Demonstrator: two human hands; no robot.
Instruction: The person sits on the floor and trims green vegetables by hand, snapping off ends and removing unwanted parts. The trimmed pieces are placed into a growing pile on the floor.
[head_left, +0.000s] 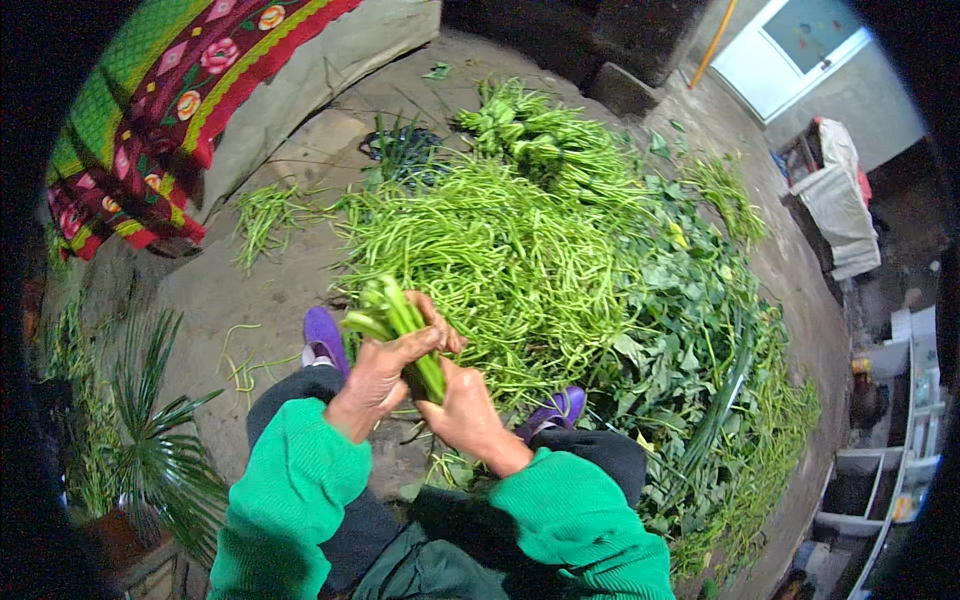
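Note:
A bunch of thick green leaf stalks (397, 304) stands slanted between my two hands, its upper ends fanned out. My left hand (379, 375) is closed around the bunch, fingers wrapped over its far side. Lower down, my right hand (465, 409) grips the same stalks; its fingertips are partly hidden. Just past the hands spreads a heap of loose green stalks (495, 255) on the concrete floor. Several tied bundles of stalks (540, 139) are piled at the heap's far end.
Stripped green leaves (675, 300) lie along the right of the heap, with long palm strips (720, 412) on them. A palm frond (157, 435) stands at left. My purple shoes (324, 334) flank the work. A flowered cloth (202, 67) drapes a block, upper left.

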